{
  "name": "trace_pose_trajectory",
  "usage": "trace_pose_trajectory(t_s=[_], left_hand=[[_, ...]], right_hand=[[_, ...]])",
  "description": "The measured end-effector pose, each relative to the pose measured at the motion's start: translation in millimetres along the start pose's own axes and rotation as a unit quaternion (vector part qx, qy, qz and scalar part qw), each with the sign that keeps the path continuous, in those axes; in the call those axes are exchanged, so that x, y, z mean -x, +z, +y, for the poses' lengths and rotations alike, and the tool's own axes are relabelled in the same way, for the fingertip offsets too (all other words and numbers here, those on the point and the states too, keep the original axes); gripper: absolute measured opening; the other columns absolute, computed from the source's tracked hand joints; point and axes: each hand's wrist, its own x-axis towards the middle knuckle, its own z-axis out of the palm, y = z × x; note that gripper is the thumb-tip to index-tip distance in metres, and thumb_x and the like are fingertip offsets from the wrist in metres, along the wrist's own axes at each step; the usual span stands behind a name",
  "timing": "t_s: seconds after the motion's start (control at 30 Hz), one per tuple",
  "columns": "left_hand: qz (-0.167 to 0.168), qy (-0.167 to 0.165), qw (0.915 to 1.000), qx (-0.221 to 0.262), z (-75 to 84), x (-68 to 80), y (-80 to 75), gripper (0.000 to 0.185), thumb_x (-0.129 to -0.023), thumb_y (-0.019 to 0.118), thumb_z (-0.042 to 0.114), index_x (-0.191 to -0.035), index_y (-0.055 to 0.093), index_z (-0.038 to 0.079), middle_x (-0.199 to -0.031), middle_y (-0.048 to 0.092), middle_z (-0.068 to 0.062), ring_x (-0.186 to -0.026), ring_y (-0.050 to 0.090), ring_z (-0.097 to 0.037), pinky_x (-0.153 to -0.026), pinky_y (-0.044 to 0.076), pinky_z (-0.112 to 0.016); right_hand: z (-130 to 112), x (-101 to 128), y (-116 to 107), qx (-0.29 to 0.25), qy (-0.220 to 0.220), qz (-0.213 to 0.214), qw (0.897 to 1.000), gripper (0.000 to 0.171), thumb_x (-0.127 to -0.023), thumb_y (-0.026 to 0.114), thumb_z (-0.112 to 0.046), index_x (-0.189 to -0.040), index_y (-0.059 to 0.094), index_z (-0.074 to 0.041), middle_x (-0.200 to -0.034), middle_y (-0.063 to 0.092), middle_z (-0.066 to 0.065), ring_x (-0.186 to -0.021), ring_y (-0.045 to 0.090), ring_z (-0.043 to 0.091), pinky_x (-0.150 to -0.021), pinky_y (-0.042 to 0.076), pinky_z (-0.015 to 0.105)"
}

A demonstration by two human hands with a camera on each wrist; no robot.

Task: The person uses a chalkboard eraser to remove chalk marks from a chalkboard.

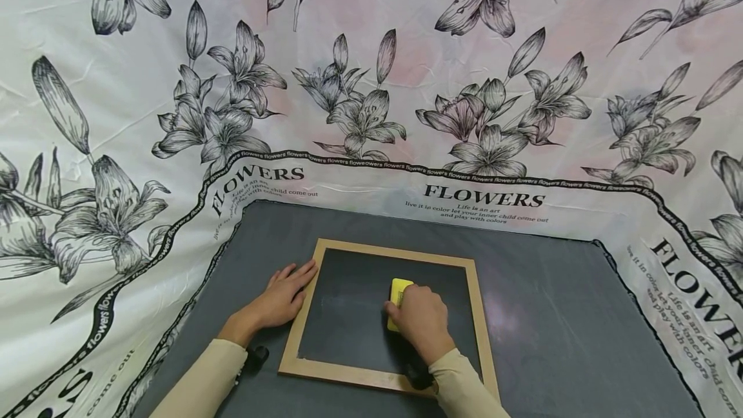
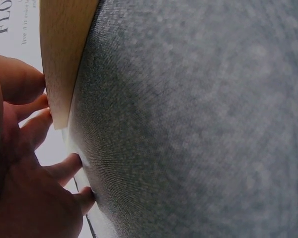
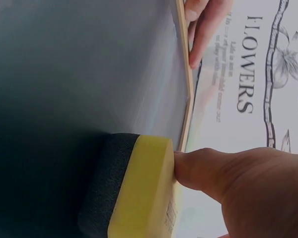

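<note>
A small chalkboard [image 1: 354, 315] in a light wooden frame [image 1: 395, 253] lies flat on the grey table cover [image 1: 551, 315]. My left hand [image 1: 284, 295] lies flat on the cover, its straight fingers touching the frame's left rail. In the left wrist view those fingers [image 2: 35, 124] meet the wooden frame [image 2: 64, 59]. My right hand [image 1: 420, 321] grips a yellow eraser [image 1: 399, 295] and holds it down on the board's middle. Seen from the right wrist, the eraser [image 3: 144, 188] has a dark felt underside on the board [image 3: 79, 74], with my thumb [image 3: 213, 171] against its yellow side.
A white cloth printed with black lilies and the word FLOWERS [image 1: 484, 197] hangs behind and around the table. Bare grey cover stretches to the right of the frame. A black wrist mount [image 1: 255, 358] sits on my left forearm.
</note>
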Motion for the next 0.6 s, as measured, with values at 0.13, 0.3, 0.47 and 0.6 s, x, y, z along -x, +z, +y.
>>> trace_pose_trajectory(t_s=[0.13,0.3,0.47,0.6], left_hand=[[-0.002,-0.003,1.0000,-0.002,-0.6,0.0,0.6,0.058,-0.113,0.053,0.007,-0.170,0.040,0.004,-0.180,0.031,-0.016,-0.163,0.024,-0.058,-0.125,0.017,-0.083],[-0.001,-0.003,1.0000,-0.006,-0.7,-0.4,0.6,0.058,-0.113,0.053,0.007,-0.169,0.041,0.004,-0.179,0.032,-0.017,-0.162,0.025,-0.058,-0.125,0.018,-0.082],[-0.002,-0.001,1.0000,-0.008,0.2,-0.5,-0.2,0.057,-0.113,0.054,0.007,-0.169,0.041,0.003,-0.179,0.033,-0.017,-0.162,0.026,-0.058,-0.125,0.018,-0.082],[-0.003,-0.003,1.0000,-0.009,-0.1,-1.0,0.2,0.058,-0.113,0.054,0.007,-0.169,0.041,0.004,-0.179,0.033,-0.017,-0.162,0.026,-0.058,-0.125,0.018,-0.082]], right_hand=[[-9.5,-0.8,1.6,-0.001,-0.010,-0.007,1.000,0.049,-0.093,0.084,-0.050,-0.091,0.071,-0.003,-0.071,0.057,0.005,-0.059,0.056,0.022,-0.052,0.052,0.036],[-20.7,-2.0,2.5,-0.001,-0.025,-0.010,1.000,0.048,-0.093,0.085,-0.049,-0.092,0.073,-0.002,-0.073,0.060,0.006,-0.061,0.056,0.022,-0.054,0.055,0.037],[-31.7,-3.4,3.8,-0.010,-0.035,-0.011,0.999,0.046,-0.093,0.085,-0.047,-0.091,0.074,-0.002,-0.073,0.061,0.006,-0.061,0.057,0.022,-0.054,0.055,0.037],[-39.8,-4.5,4.3,-0.012,-0.046,-0.013,0.999,0.045,-0.094,0.085,-0.046,-0.091,0.075,-0.003,-0.074,0.063,0.006,-0.061,0.058,0.021,-0.055,0.057,0.038]])
